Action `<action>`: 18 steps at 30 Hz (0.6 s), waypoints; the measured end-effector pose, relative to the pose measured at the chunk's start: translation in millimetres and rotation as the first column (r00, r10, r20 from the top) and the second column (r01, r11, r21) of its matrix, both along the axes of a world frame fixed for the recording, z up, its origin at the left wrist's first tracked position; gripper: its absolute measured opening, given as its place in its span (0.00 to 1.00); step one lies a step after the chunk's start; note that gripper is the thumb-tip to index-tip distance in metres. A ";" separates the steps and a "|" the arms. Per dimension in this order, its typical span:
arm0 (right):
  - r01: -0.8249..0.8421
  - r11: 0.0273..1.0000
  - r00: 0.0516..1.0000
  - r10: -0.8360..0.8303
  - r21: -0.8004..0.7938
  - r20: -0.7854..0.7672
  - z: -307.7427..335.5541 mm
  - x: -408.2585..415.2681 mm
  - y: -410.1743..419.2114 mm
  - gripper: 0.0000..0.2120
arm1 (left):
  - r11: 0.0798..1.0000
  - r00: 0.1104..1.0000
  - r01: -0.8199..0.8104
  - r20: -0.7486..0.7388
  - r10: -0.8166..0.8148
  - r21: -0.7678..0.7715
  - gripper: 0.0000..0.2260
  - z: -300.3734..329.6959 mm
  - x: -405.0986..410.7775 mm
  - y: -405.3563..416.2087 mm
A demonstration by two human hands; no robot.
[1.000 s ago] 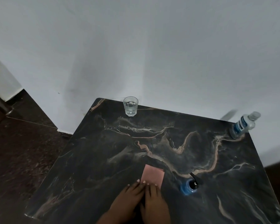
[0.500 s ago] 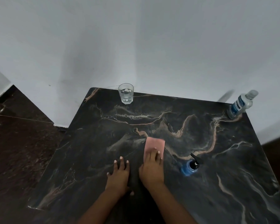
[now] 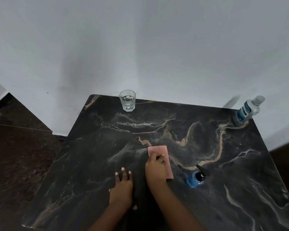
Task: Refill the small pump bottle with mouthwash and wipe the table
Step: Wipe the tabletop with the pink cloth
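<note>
Bare forearms, no sleeves or jewellery

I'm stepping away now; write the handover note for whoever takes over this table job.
Left hand: flat on the table, fingers spread, holding nothing.
Right hand: fingers bent on the pink cloth, pressing it to the tabletop at mid-table.
Pump bottle: right of the cloth, pump on, blue liquid inside.
Mouthwash bottle: far right corner, capped.
Glass: far edge, clear liquid in it.
Done, as it looks: refill.
Left: wiping; which parts of the table are already wiped cannot be told.
</note>
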State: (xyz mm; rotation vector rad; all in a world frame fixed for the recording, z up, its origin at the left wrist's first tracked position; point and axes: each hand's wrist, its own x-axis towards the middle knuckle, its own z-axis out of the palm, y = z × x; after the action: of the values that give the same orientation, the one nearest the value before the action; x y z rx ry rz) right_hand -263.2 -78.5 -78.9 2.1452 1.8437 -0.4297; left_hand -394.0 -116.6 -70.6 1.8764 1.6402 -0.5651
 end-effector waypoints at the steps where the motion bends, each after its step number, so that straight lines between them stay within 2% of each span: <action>1: -0.005 1.000 1.000 0.006 -0.014 0.010 -0.7 -0.8 -3.1 0.22 | 1.000 1.000 -0.012 -0.001 0.012 0.008 0.56 0.8 2.0 -0.3; 4: -0.022 0.999 1.000 0.022 -0.048 0.013 1.1 -0.3 -10.8 0.22 | 0.999 1.000 -0.027 0.005 0.027 0.023 0.55 2.0 4.5 0.7; 7: -0.046 0.997 0.998 0.043 -0.068 -0.053 4.7 -2.9 -35.8 0.22 | 0.999 1.000 -0.025 0.019 0.025 0.027 0.55 2.6 3.1 -0.3; 9: -0.072 0.991 0.993 0.081 0.110 -0.083 -2.9 -8.2 -64.0 0.22 | 0.999 0.999 -0.028 0.028 0.027 0.031 0.55 2.0 2.3 -0.5; 11: -0.038 0.997 0.993 0.045 0.068 -0.113 -8.4 -11.4 -95.5 0.22 | 0.999 0.999 -0.036 0.037 0.035 0.029 0.55 0.2 1.8 -0.8; 13: -0.084 0.964 0.993 0.102 0.251 -0.061 -22.4 -15.5 -116.4 0.21 | 0.999 0.999 -0.024 0.030 0.023 0.034 0.55 -0.8 1.7 -1.1; 14: -0.083 0.947 0.992 0.107 0.312 -0.061 -23.4 -15.0 -117.7 0.24 | 0.999 0.999 -0.020 0.028 0.020 0.032 0.55 -1.6 1.9 -0.6; 16: -0.042 0.969 0.988 0.076 0.244 -0.135 -20.6 -15.8 -108.0 0.30 | 0.999 0.999 -0.026 0.030 0.025 0.027 0.55 -2.8 2.1 -0.1; 18: -0.057 0.994 0.985 0.071 0.096 -0.159 -13.8 -16.4 -86.2 0.29 | 0.999 0.999 -0.029 0.031 0.028 0.026 0.55 -2.2 1.9 0.8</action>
State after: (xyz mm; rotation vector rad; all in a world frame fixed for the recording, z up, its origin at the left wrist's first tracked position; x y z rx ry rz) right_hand -279.6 -164.6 -92.7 2.1589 2.0512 -0.5296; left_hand -392.0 -115.8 -72.8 1.8682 1.6590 -0.5025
